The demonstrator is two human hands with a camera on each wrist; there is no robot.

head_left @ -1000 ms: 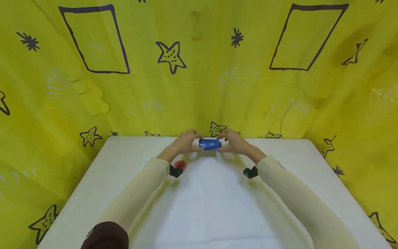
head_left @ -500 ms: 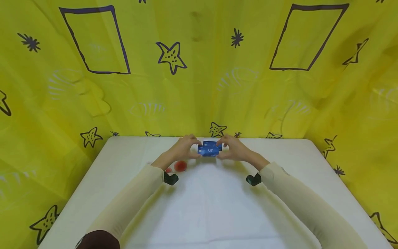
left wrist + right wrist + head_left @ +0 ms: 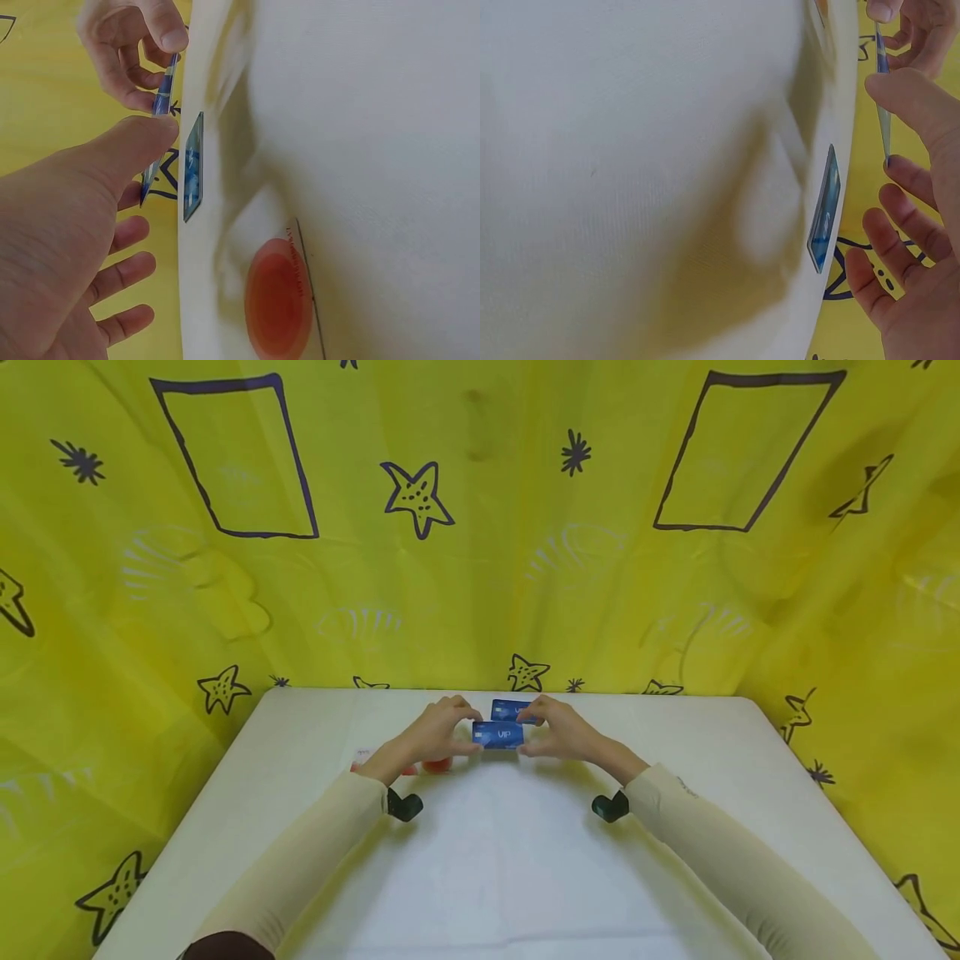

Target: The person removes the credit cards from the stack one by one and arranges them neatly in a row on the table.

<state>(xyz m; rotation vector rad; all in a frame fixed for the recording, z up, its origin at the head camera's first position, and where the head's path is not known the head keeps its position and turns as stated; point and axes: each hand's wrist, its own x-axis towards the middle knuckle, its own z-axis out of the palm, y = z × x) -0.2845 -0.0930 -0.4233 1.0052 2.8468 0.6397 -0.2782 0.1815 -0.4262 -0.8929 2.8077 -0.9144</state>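
Observation:
My left hand [image 3: 438, 732] and right hand [image 3: 567, 732] pinch opposite ends of a blue VIP card [image 3: 497, 735], thumbs below and index fingers above in the head view. The card is raised off the table and seen nearly edge-on in the left wrist view [image 3: 163, 94]. Just behind it, a second blue VIP card [image 3: 506, 709] lies on the table, its right end partly covered by my right fingers. In the right wrist view, this lying card [image 3: 826, 214] sits near the table's far edge, and my remaining right fingers are spread loosely apart.
Beside my left wrist, a white card with a red circle [image 3: 279, 300] lies on the white table [image 3: 510, 860]. More white and red [image 3: 362, 760] shows past that wrist, partly hidden by it. A yellow patterned curtain [image 3: 480, 577] hangs behind and at the sides.
Both hands have drawn the held VIP card toward me and slightly left. The second VIP card behind it has come into view, as has more of the red-and-white items.

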